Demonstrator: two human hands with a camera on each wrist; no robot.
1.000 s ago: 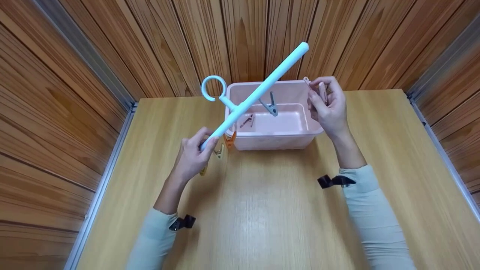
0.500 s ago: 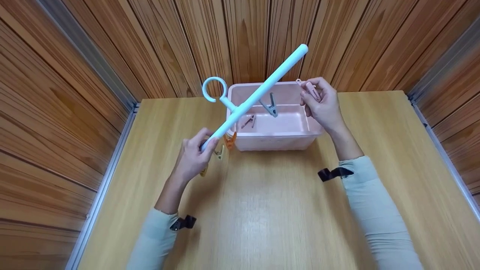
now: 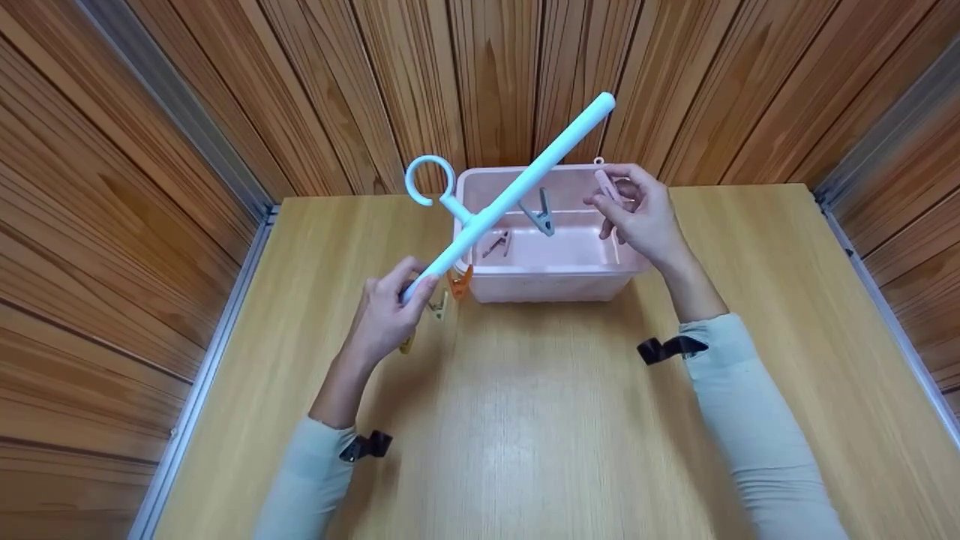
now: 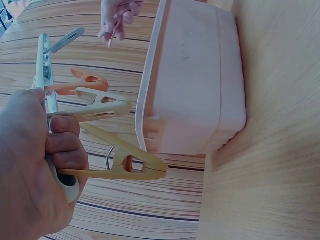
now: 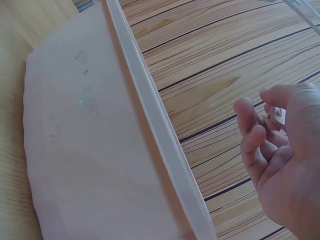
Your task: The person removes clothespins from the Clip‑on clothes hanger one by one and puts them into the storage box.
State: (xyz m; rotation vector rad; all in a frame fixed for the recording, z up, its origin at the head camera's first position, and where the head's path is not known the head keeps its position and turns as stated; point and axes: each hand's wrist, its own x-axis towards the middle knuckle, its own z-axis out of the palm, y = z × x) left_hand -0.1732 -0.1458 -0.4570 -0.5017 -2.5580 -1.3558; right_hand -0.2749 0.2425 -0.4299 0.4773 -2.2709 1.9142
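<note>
My left hand (image 3: 382,315) grips the lower end of a light blue clothes hanger (image 3: 540,161), which slants up to the right with its round hook at the left. Along the hanger hang several clothespins: a grey one (image 3: 541,216), an orange one (image 3: 460,283), a cream one (image 4: 107,107) and a yellow one (image 4: 132,160) close by my left fingers. My right hand (image 3: 645,214), near the hanger's far end, holds a pale pink clothespin (image 3: 607,186) between thumb and fingers. In the right wrist view the fingers partly hide this clothespin.
Behind and below the hanger a pink plastic bin (image 3: 551,285) stands on the wooden table (image 3: 525,420). One dark pinkish clothespin (image 3: 496,244) shows inside the bin at its left. A wood-plank wall (image 3: 487,82) rises at the back.
My right hand has moved left, closer to the hanger, and the pink clothespin has turned in its fingers. My left hand and the hanger have hardly moved.
</note>
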